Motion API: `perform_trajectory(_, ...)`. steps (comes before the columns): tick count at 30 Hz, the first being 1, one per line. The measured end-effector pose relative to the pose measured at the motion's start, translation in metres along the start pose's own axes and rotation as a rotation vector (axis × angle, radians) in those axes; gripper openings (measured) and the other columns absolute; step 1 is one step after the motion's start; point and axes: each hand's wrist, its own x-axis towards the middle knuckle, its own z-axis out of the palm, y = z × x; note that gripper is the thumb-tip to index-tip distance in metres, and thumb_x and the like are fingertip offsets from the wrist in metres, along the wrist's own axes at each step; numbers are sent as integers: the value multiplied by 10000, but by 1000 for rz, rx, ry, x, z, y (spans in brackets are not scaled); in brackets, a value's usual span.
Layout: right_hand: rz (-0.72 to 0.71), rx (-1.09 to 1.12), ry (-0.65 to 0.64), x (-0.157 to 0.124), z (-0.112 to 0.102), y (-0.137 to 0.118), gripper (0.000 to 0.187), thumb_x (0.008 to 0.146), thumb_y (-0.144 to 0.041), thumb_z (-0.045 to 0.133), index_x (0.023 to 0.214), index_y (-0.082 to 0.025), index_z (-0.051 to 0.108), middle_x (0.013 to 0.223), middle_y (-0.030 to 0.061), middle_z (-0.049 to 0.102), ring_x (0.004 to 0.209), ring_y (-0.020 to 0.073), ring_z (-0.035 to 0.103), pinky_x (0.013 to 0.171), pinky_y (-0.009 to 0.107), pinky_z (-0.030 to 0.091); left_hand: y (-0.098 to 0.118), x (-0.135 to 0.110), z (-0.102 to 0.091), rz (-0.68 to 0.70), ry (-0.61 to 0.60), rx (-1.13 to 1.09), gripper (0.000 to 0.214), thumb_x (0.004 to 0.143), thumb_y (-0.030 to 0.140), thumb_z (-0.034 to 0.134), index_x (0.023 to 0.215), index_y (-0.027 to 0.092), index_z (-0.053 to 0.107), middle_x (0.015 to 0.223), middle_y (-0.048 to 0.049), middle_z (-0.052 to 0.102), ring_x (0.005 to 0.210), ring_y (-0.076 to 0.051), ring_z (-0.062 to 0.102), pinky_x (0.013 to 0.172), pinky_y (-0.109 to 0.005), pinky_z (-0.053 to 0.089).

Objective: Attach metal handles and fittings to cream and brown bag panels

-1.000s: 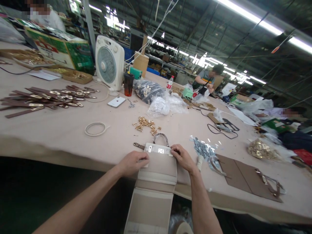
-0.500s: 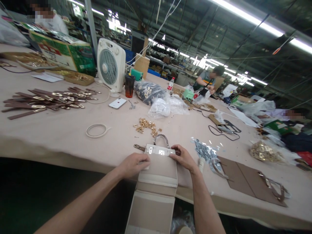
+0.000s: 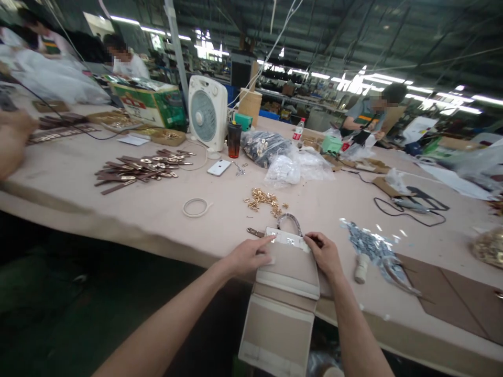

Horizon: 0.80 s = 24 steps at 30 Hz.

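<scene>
A beige handbag [image 3: 288,264] lies unfolded at the table's edge, its lower panel hanging over the front. Shiny metal fittings [image 3: 291,241] sit on its pale top strip, and a wrapped handle [image 3: 291,220] arches behind. My left hand [image 3: 251,256] is at the bag's left side, index finger stretched onto the top strip by a fitting. Its other fingers are curled by a small pale piece I cannot make out. My right hand [image 3: 325,254] pinches the bag's upper right corner. A brown strap end [image 3: 255,232] sticks out at the left.
Gold-coloured hardware [image 3: 265,200] is heaped behind the bag, with a tape roll [image 3: 195,208] to its left. Brown straps [image 3: 139,170], a phone [image 3: 219,167] and a fan [image 3: 207,112] stand farther left. Grey pieces [image 3: 369,241] and a brown panel [image 3: 451,293] lie right. Co-workers sit beyond.
The view has turned left. My left index finger has stretched out onto the bag's top strip, while my right hand keeps its hold at the corner. Another person's blurred hand shows at far left.
</scene>
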Motion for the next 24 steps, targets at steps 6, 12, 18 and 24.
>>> perform_trajectory(6, -163, -74, 140, -27, 2, -43, 316, 905, -493, 686, 1078, -232, 727, 1090, 89, 747, 943, 247, 678, 907, 422, 541, -8, 0, -1, 8, -41, 98, 876, 790, 190, 582, 1626, 162, 321, 1069, 3, 776, 898, -177, 673, 857, -266, 493)
perform_trajectory(12, -417, -56, -218, -67, 55, -92, 260, 971, -338, 650, 1218, -280, 710, 1168, 109, 714, 1068, 271, 666, 947, 446, 567, -10, -1, -1, 62, -40, 149, 911, 749, 175, 589, 1622, 179, 328, 1042, -3, 774, 918, -205, 679, 861, -276, 495)
perform_trajectory(18, -428, -102, -127, -83, 88, -82, 284, 1005, -307, 610, 1263, -316, 728, 1148, 97, 698, 1079, 258, 663, 949, 418, 563, -11, -3, 0, 55, -6, 164, 887, 770, 213, 623, 1613, 166, 352, 964, -20, 773, 888, -227, 693, 850, -288, 503)
perform_trajectory(24, -454, -118, -45, -95, 95, -73, 238, 1021, -300, 588, 1186, -322, 758, 993, 74, 688, 953, 229, 655, 845, 374, 552, -5, -4, -3, 51, -28, 108, 869, 719, 172, 613, 1569, 159, 435, 1044, -43, 794, 976, -253, 706, 905, -307, 509)
